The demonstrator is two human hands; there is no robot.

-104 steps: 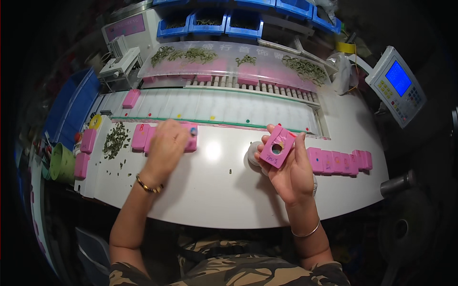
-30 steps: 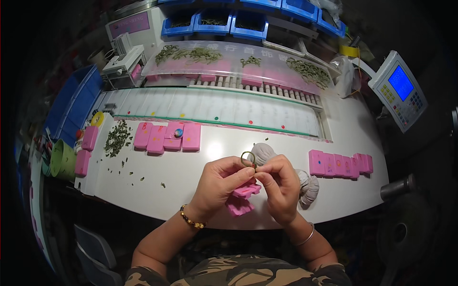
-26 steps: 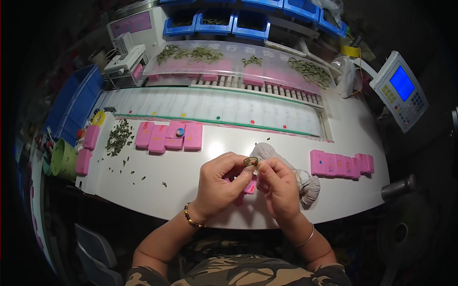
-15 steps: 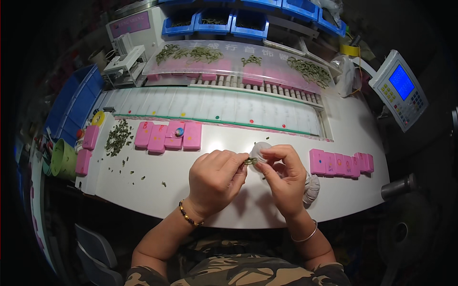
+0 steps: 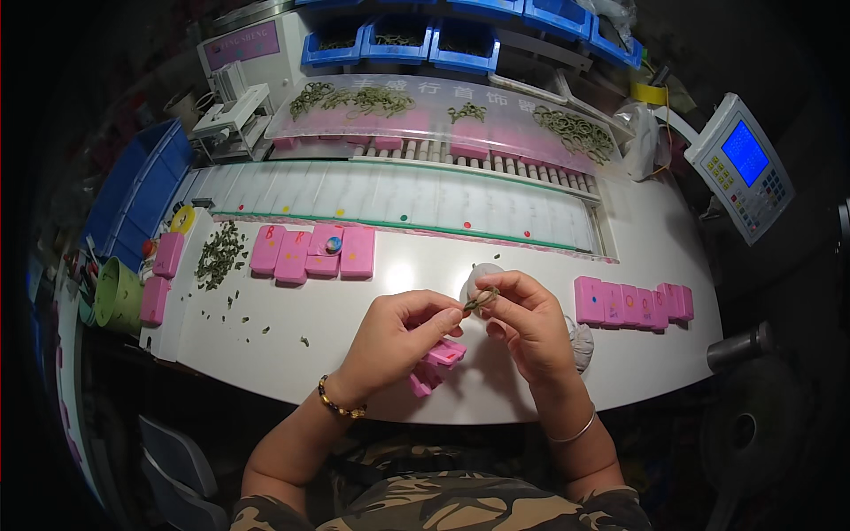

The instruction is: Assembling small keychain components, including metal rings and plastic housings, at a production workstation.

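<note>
1. Hands: apart from each other, raised over the counter (image 5: 323,319) at the centre of the frame, fingertips almost meeting.
2. Right hand (image 5: 533,329), right of centre: thumb and fingers clamped on a green ring (image 5: 485,298), which is at mid-frame.
3. Left hand (image 5: 397,334), left of centre: thumb and forefinger tips close to the ring's left end. Whether they grip part of it cannot be told.
4. Pink mould (image 5: 443,354), below centre: held beneath the left hand, its far portion hidden by the fingers.
5. Grey bag (image 5: 478,280): on the counter behind the right hand, partly covered. A second grey bundle (image 5: 583,345) shows just beside that wrist.
6. Pink blocks (image 5: 358,253), centre left: four side by side, a blue knob (image 5: 333,245) on the third from the left.
7. Green bits (image 5: 220,257), left of frame: heaped near those blocks, several scattered below.
8. Pink row (image 5: 611,303), right of frame: blocks set close together.
9. Clear cover (image 5: 425,124), upper centre: carries bunches of green rings.
10. Blue bins (image 5: 465,49), top of frame: above the cover.
11. Control panel (image 5: 744,164), upper right: blue screen lit.
</note>
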